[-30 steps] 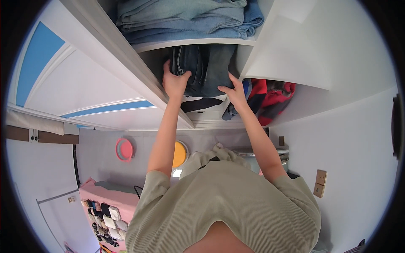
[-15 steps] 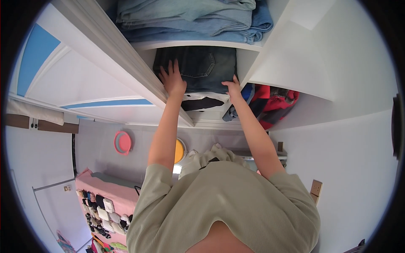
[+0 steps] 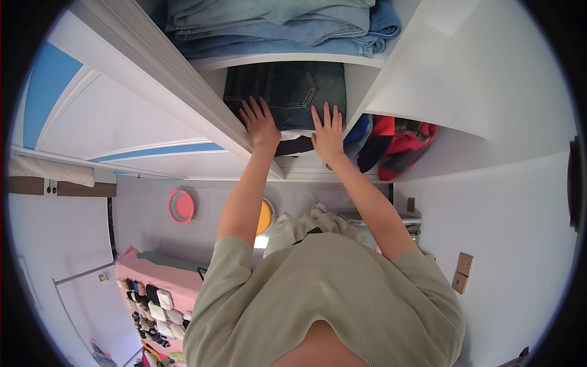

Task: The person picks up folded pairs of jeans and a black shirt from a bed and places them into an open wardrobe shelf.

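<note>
Change noted: both hands are off the edges of the dark jeans (image 3: 275, 85). One second ago the two sides were gripped and the cloth was bunched; half a second ago the right hand still had the right edge. Now the left hand (image 3: 262, 127) and right hand (image 3: 329, 139) lie apart from each other, palms down, fingers spread on the near part of the denim, clamped on nothing. Judgement: the hands are pressing or smoothing rather than carrying; the pressure itself cannot be told.

Position: jeans folded, back pocket uppermost, inside the middle compartment, beneath a white shelf board (image 3: 287, 57). A black-and-white garment (image 3: 295, 145) shows just below their near edge; whether the two touch is unclear.

Surroundings: light-blue jeans (image 3: 263, 37) are stacked on the board above. A red-and-black garment (image 3: 403, 147) sits in the compartment to the right. A white door (image 3: 122, 116) with blue panels stands at left. Behind, a pink basin (image 3: 183, 208) is on the grey floor (image 3: 147, 196); rows of small folded items (image 3: 157, 312) lie on a pink sheet (image 3: 165, 272). A wall socket (image 3: 463, 273) is at right.
</note>
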A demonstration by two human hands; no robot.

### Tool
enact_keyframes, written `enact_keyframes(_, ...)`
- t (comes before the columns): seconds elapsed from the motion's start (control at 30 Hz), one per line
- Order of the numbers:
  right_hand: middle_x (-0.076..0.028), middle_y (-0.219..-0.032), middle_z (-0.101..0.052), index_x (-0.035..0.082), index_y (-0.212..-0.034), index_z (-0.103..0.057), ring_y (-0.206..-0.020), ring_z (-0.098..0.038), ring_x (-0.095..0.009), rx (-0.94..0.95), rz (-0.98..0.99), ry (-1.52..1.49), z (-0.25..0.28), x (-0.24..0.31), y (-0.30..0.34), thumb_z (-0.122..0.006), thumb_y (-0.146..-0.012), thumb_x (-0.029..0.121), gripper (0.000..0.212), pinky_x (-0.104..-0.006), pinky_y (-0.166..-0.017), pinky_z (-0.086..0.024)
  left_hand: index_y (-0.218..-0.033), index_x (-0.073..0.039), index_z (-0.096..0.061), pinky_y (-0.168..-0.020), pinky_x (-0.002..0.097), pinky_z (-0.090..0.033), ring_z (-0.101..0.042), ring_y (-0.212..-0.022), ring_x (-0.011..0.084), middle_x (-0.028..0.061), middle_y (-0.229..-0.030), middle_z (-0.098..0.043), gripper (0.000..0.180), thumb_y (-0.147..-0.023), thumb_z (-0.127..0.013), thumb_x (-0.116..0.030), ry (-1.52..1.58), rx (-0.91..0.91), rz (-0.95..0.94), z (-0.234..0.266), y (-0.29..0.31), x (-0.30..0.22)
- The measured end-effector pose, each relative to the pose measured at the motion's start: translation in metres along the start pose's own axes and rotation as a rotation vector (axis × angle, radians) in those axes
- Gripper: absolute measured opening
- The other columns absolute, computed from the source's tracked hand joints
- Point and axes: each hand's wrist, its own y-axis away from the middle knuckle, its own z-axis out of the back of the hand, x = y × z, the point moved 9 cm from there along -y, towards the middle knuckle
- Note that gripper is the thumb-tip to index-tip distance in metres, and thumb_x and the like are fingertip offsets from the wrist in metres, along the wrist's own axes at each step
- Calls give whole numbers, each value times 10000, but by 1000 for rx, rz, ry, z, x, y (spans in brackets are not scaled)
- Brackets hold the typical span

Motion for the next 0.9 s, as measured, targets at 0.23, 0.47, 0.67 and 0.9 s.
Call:
enact_keyframes(0.23, -202, -1452, -195, 229, -1419, -233, -1312, -238, -391, 97, -58, 109, -47, -41, -13, -454, -822, 56, 659, -456, -1078, -219, -1427, -69, -124, -1061, 472, -249, -161, -1310, 476, 238, -1456, -124, 991, -652, -708, -271, 64, 73, -89, -22, 20, -14)
enact_keyframes(0.47, -217, -1441, -202, 166, -1406, -262, -1303, -246, -396, 153, -49, 30, -39, -38, -6, -547, -779, 119, 691, -469, -1067, -236, -1421, -85, -177, -1065, 469, -235, -174, -1315, 452, 229, -1441, -183, 937, -654, -687, -259, 157, 111, -80, -24, 15, -8)
enact_keyframes(0.67, -231, -1419, -223, 111, -1395, -269, -1301, -211, -442, 115, -20, 71, -19, -15, 35, -647, -698, 127, 793, -479, -1071, -228, -1401, -100, -242, -1073, 475, -207, -221, -1307, 399, 203, -1432, -222, 843, -679, -652, -247, 255, -4, -130, -26, 60, -30)
enact_keyframes(0.9, -286, -1421, -180, 102, -1406, -258, -1293, -131, -529, 290, -55, 98, -34, -13, 30, -707, -632, 216, 902, -476, -1012, -341, -1404, -227, -267, -986, 492, -349, -257, -1314, 353, 158, -1463, -188, 783, -705, -620, -205, 257, 174, -145, -54, 47, -26)
